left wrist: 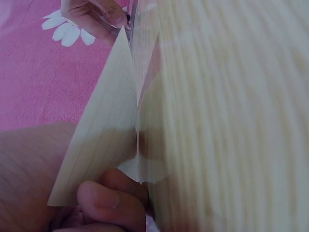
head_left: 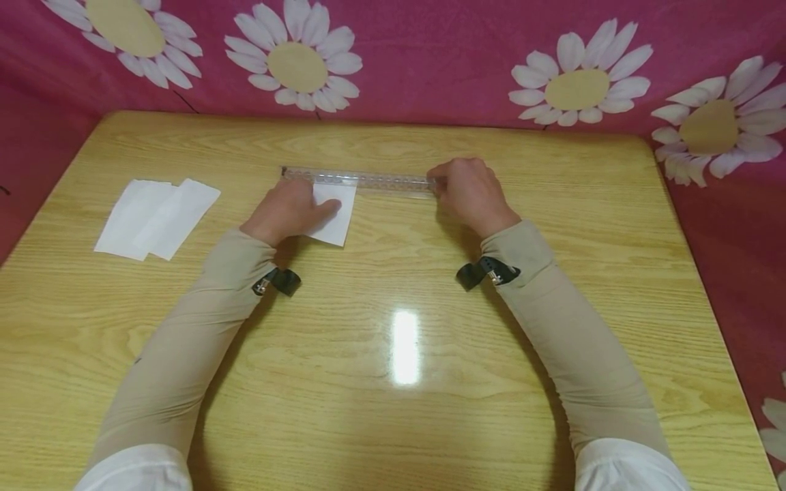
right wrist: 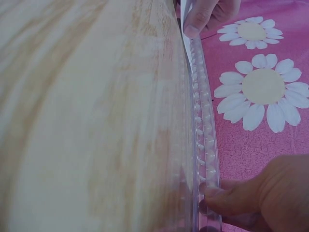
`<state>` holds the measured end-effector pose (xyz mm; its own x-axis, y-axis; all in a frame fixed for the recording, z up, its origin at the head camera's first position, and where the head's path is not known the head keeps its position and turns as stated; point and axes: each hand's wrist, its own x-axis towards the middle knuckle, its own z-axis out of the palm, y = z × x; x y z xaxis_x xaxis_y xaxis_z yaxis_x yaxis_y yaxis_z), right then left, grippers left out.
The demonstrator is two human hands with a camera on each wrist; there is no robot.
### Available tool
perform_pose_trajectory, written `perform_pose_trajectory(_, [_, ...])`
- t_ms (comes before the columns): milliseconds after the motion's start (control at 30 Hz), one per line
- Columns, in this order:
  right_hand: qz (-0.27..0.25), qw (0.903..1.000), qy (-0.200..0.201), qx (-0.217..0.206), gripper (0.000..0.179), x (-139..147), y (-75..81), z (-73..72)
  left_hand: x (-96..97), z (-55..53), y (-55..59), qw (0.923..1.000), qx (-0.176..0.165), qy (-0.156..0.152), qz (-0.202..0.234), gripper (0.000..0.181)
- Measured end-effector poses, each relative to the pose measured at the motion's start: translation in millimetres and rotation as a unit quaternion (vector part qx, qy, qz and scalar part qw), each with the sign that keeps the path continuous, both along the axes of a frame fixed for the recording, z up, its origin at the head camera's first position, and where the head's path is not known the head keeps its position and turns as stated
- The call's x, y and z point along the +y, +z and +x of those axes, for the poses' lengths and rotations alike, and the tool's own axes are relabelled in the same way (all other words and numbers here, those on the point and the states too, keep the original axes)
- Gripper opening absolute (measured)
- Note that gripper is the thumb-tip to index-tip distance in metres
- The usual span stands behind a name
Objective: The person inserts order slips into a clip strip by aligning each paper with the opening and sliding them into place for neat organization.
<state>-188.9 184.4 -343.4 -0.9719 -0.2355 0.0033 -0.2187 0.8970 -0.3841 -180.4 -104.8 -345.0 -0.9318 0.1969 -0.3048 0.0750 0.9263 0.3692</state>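
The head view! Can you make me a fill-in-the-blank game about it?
1. The clear strip has its right end in the ____ hand.
2. The paper at the left hand is ____ in color.
3. Off to the left, ____ sheets overlap.
4. The flowers have white petals and ____ centers.

Missing words: right; white; two; yellow.

Left grip (head_left: 285,210) hides part of the paper (head_left: 344,215). Strip (head_left: 389,181): pattern too small to make out in head view; right end concealed by right grip (head_left: 473,194). Bench (head_left: 344,423): near edge cut off, head view; grain blurred, left wrist view.
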Motion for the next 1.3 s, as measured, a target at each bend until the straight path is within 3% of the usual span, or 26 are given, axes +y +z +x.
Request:
perform_pose_trajectory(300, [-0.003,1.0000,-0.002,-0.001,0.031,-0.4,0.5,0.3,2.2,0.2,0.0,0.9998,-0.007,0.017,0.006,0.051])
perform_pose_trajectory(800, [-0.005,0.9999,-0.004,-0.016,0.033,-0.3,1.2,0.6,2.1,0.4,-2.4,0.9997,-0.016,0.017,0.003,0.067])
perform_pose_trajectory(1300, [-0.003,1.0000,0.004,-0.003,0.030,1.0,1.1,0.9,4.1,0.7,-4.9,0.9994,-0.004,0.015,0.031,0.057])
